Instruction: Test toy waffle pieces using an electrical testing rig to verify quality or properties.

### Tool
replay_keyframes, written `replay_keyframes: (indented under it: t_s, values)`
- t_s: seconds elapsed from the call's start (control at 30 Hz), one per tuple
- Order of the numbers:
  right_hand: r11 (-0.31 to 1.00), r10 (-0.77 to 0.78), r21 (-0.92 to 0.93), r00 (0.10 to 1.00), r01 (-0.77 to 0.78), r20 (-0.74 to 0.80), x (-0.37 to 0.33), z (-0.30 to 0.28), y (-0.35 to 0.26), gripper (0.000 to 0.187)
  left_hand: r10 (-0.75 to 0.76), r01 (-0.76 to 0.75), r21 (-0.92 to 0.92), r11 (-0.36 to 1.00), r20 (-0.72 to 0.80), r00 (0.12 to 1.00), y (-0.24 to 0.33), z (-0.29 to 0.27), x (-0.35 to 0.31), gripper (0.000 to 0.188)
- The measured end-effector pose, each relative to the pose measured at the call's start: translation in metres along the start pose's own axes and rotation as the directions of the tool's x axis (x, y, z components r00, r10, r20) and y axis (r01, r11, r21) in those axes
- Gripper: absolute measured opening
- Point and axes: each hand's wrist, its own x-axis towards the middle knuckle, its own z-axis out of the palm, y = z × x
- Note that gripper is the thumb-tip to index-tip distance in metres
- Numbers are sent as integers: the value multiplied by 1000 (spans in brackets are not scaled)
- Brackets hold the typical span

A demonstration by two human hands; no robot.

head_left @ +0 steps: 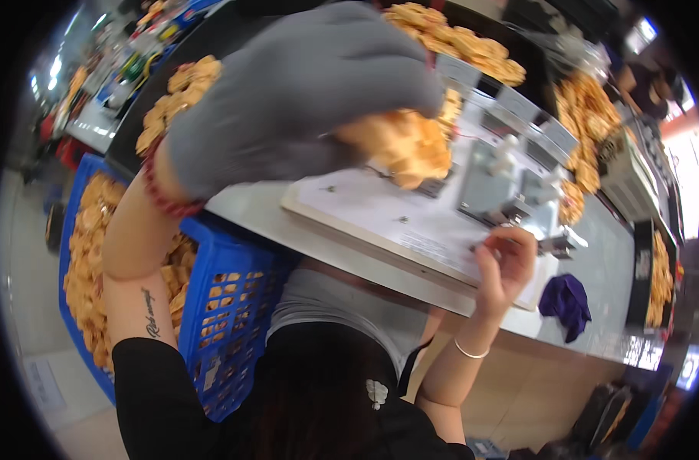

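My left hand (303, 84), in a grey glove, reaches over the white board (357, 211) from the left. Its fingers are closed on a tan-orange lobed piece (411, 149), whose left part the glove hides. Past the piece, metal plates and white-knobbed clamps (504, 153) stand on the board. My bare right hand (509, 264) is at the board's near right edge, beside a metal block (514, 208). Its fingers are curled toward the thumb, and anything between them is too small to make out.
A blue basket (238, 307) full of similar tan pieces stands at my left. More piles (464, 42) of them lie at the table's back and right. A purple cloth (566, 303) lies right of the board. Beyond the table, another person (648, 88) is at the far right.
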Motion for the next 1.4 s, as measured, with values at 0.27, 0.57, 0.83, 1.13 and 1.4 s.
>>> replay_keyframes:
  t_s: [0.27,0.57,0.83,1.13,1.4]
  values:
    - [999,-49,-7,998,50,40,5,-2,-2,22,172,-189,166,968,109,979,-59,149,116,29]
    - [999,-50,-8,998,50,26,5,-2,-5,21,276,-336,342,878,213,937,-16,178,112,21]
    - [996,-91,-15,995,92,35,5,-4,-1,23,171,120,-507,853,490,855,0,160,122,60]
    - [999,50,18,998,-49,-38,-12,-6,-18,51,6,106,-693,713,157,988,-3,96,79,67]
    - [935,-84,-356,970,-2,-227,0,-77,13,50,-771,440,-767,467,-110,627,-7,-51,-182,49]
